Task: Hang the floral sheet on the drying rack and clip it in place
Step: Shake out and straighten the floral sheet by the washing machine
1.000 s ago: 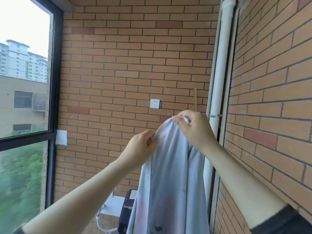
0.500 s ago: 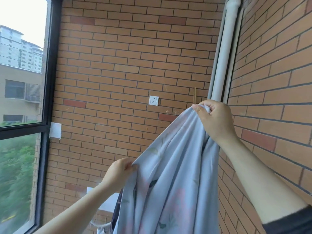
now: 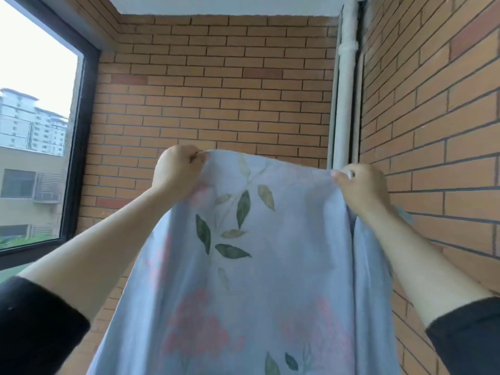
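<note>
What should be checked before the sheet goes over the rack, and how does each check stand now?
1. The left hand grips the top edge of the sheet: ok.
2. The right hand grips the same edge: ok.
3. The edge is spread out between the hands: ok, with a slight sag.
4. The drying rack is within reach: cannot tell, not in view.
5. The clips are ready: cannot tell, none in view.

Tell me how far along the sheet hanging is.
Done: the floral sheet is up, its top edge spread. In hand: the left hand and right hand each grip that edge. Left: draping and clipping; no rack or clips are in view.
</note>
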`<state>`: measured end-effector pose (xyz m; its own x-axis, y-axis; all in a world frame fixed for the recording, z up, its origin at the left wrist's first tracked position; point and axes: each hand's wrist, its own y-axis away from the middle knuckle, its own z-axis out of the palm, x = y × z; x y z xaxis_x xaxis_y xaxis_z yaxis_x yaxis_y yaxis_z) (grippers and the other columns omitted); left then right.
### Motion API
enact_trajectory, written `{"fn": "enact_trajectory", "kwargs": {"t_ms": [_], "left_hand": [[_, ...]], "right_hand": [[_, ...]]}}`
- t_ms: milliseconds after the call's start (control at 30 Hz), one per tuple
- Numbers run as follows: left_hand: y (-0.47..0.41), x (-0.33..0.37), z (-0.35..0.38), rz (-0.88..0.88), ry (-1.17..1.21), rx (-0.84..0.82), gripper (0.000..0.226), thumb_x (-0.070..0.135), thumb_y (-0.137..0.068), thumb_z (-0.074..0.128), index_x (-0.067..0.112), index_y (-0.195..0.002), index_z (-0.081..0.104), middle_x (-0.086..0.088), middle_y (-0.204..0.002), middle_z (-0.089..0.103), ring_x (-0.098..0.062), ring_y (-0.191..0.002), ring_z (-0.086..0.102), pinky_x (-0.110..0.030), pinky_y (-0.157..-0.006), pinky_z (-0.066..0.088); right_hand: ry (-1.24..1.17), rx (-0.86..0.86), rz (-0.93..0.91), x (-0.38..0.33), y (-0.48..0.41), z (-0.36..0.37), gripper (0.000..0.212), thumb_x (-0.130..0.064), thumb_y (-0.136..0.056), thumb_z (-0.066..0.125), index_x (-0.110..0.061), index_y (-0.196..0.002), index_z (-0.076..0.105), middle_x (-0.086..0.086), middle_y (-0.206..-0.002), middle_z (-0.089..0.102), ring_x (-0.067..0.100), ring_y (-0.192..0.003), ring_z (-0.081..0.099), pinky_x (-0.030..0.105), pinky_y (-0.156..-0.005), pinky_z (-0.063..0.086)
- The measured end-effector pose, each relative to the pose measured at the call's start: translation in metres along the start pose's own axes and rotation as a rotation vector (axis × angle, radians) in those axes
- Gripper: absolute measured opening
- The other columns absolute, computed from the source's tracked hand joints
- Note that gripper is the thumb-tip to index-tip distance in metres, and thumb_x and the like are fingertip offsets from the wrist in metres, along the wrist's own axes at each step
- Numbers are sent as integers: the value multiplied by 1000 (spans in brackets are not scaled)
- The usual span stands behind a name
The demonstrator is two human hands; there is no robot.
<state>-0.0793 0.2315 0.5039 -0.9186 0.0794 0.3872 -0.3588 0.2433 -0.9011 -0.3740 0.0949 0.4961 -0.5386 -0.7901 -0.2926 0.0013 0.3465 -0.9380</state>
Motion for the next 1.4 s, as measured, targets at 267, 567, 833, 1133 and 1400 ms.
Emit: {"fn": "enact_trajectory", "kwargs": {"t_ms": [267,567,833,1133,1400], "left_hand": [[6,14,-6,48,48,-151,41,24,-90,60,3,-57,50,-6,-55,38,-20,-52,33,-29,-50,25],[70,6,35,-15,29,-440,42,26,-88,63,9,-54,46,0,-51,33,-16,-47,29,-27,-45,23],[113,30,59,138,40,-617,49,30,-89,61,12,-53,34,1,-51,28,-12,-47,25,-24,-44,20],[129,26,55,142,83,-656,42,34,-89,61,6,-61,50,3,-54,36,-11,-48,31,-20,-43,24],[200,-33,52,-286,406,-826,40,54,-70,66,16,-64,55,7,-59,48,-11,-55,42,-27,-59,30]], "right_hand": [[49,42,33,38,14,12,39,-25,-92,56,3,-66,53,19,-59,52,36,-60,45,33,-51,30],[-61,-43,272,27,89,14,54,-24,-83,74,-14,-133,57,8,-126,64,22,-116,58,26,-95,42],[-569,-382,238,-19,146,39,33,-18,-87,70,-25,-119,66,-16,-106,69,-4,-96,63,3,-82,43],[-560,-386,155,-14,157,60,25,-33,-93,61,-14,-80,70,-3,-50,50,9,-48,39,24,-53,31],[-414,-164,63,-11,114,41,14,-14,-91,64,-7,-82,71,-22,-47,55,-6,-51,51,8,-51,33]]}}
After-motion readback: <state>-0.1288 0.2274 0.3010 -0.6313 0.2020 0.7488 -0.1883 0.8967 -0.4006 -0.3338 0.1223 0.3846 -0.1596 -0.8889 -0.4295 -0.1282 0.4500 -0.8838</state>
